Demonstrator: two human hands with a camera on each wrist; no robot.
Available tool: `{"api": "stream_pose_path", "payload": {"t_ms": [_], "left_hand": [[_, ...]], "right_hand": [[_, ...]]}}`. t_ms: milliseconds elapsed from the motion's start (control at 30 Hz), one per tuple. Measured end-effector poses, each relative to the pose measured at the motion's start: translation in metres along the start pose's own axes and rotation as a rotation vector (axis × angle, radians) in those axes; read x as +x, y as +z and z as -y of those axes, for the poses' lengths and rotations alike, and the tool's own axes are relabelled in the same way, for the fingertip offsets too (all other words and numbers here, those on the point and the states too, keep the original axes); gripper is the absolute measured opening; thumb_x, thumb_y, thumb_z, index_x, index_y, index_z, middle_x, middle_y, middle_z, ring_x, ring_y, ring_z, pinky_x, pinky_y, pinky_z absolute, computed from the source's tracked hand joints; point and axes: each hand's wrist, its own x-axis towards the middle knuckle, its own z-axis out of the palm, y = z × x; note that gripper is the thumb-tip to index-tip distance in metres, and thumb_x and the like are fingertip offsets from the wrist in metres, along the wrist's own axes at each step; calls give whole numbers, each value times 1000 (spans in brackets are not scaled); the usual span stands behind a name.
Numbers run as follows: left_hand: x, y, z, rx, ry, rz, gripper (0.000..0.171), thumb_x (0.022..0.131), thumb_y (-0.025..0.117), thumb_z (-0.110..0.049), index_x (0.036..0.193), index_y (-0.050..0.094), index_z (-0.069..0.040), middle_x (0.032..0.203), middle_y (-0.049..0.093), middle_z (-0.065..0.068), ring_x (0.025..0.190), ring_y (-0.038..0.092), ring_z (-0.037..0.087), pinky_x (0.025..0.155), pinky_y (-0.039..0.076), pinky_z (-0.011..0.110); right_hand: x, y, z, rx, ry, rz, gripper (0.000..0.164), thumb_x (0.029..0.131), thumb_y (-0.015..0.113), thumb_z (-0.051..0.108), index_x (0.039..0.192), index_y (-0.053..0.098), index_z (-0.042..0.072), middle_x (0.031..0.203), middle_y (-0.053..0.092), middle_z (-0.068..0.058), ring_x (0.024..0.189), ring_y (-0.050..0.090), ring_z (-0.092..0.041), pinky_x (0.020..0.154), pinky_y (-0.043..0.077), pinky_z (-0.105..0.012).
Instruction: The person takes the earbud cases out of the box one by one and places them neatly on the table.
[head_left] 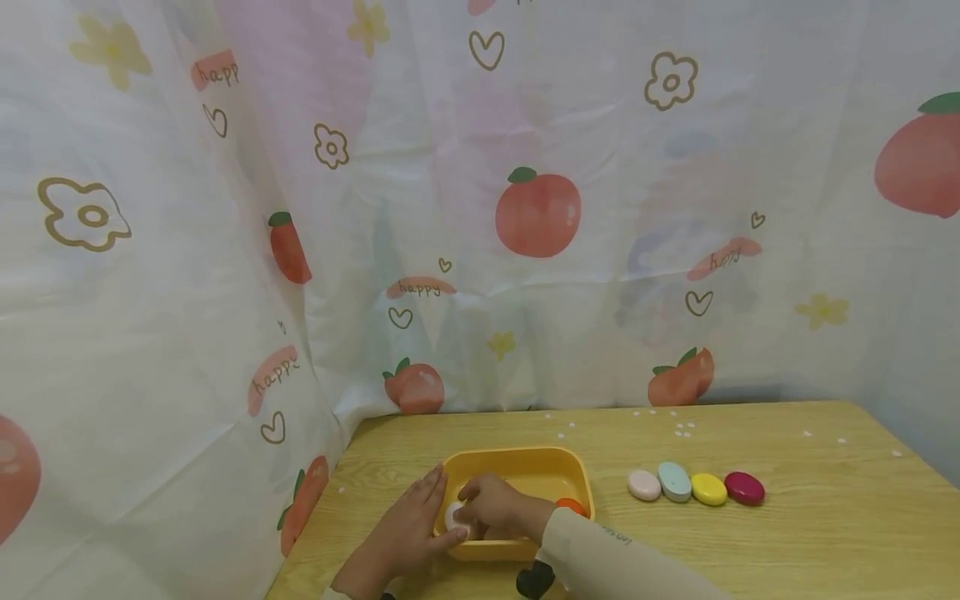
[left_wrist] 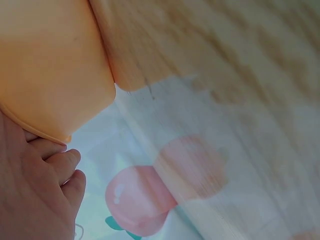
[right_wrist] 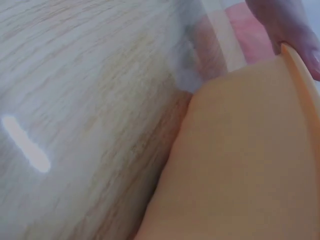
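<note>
A shallow yellow-orange plastic tray (head_left: 517,550) stands on the table in the head view. At its left end my left hand (head_left: 405,521) holds the rim, fingers along the side and thumb over the front corner. The left wrist view shows this hand's fingers (left_wrist: 62,165) against the tray's edge. My right hand (head_left: 498,504) reaches inside, its bent fingers and thumb pinching a white rounded piece (head_left: 454,515), partly covered by them. An orange piece (head_left: 572,505) lies at the tray's right end, half hidden by the right wrist.
Right of the tray, a row of smooth oval pieces lies on the wooden table (head_left: 825,533): pale pink (head_left: 643,485), light blue (head_left: 674,482), yellow (head_left: 708,489) and magenta (head_left: 745,488). A fruit-printed curtain (head_left: 600,333) hangs behind and at the left.
</note>
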Motion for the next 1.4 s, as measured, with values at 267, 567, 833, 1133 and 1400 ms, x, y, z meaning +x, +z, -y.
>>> {"api": "stream_pose_path", "payload": {"t_ms": [267,567,833,1133,1400], "left_hand": [[0,0,-3,-22,-26,-2,96,92,36,-72,150,28,5,159,20,16,143,25,28,111,27,50],[0,0,-1,-10,-3,-21,96,93,35,-71,150,28,6,158,21,18,143,25,29,111,27,50],[-1,2,1,11,31,-42,93,95,38,-68,148,30,8,157,23,20,141,28,31,110,29,50],[-1,1,-1,-4,-2,-22,93,94,37,-69,150,28,6,158,20,18,143,24,30,112,26,49],[-1,1,-2,-29,-16,-16,93,94,41,-67,149,29,7,157,22,19,142,26,31,111,26,50]], "right_hand": [[-3,-8,-3,149,-49,16,26,90,65,-1,111,59,-16,96,64,-15,81,65,-22,71,57,-36],[-10,-18,-2,234,-45,40,31,94,62,1,120,56,-16,97,67,-15,86,68,-26,77,57,-41],[-16,-29,-2,167,-52,4,30,93,64,4,117,59,-13,96,66,-12,85,67,-23,76,57,-42],[-36,-53,2,174,-51,26,32,95,62,8,118,57,-14,100,65,-13,90,67,-25,79,56,-44],[-52,-81,-3,214,-81,61,32,97,59,6,120,55,-16,106,62,-15,92,66,-26,83,54,-45]]}}
